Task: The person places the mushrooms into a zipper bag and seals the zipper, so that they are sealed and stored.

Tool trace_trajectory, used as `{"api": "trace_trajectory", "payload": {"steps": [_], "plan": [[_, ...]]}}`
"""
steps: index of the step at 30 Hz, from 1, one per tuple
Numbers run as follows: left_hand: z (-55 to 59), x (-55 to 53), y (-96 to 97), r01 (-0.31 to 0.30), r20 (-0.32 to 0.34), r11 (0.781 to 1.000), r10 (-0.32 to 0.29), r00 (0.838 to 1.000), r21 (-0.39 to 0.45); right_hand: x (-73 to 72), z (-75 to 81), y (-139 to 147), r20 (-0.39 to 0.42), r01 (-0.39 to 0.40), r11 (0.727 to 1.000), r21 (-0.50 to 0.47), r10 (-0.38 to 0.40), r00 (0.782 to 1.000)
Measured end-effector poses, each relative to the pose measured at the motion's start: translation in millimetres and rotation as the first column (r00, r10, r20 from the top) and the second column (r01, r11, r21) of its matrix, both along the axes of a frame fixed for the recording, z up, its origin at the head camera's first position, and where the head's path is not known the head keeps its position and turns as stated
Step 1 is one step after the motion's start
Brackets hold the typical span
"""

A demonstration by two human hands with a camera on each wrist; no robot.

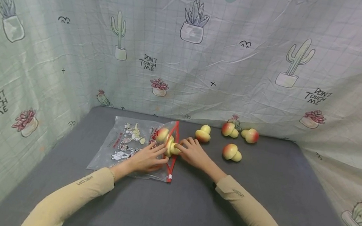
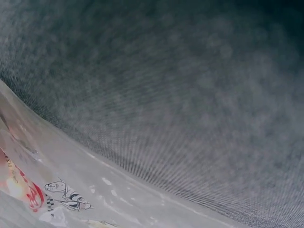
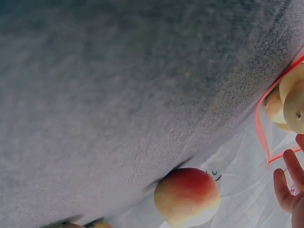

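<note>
A clear plastic zip bag with printed cartoon figures and a red zip edge lies on the table, its mouth spread toward the right. Inside it, near the mouth, shows a yellow toy mushroom with a reddish cap. Another yellow mushroom sits in the mouth, its stem pointing right. My left hand grips the bag by its mouth, fingertips beside that mushroom. From the right, my right hand touches the stem with extended fingers. The left wrist view catches only printed bag plastic and table.
Right of the bag lie several more mushrooms: one cap-down, one at the back, one at the far right and one nearer. A printed curtain encloses the grey table at the back and sides.
</note>
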State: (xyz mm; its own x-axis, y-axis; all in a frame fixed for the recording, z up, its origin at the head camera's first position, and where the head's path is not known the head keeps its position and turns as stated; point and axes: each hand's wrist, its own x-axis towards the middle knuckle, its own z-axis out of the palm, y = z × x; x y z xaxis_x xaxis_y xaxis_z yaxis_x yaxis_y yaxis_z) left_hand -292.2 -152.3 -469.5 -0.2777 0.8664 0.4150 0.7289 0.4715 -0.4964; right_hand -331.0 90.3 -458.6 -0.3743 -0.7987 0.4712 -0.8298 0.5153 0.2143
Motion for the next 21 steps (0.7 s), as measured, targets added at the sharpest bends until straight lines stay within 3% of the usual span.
{"api": "trace_trajectory", "payload": {"steps": [21], "plan": [[-1.6, -1.7, 0.7, 0.002, 0.027, 1.0, -0.003, 1.0, 0.01, -7.8, -2.4, -14.3, 0.037, 0.021, 1.0, 0.015, -0.022, 0.999]]}}
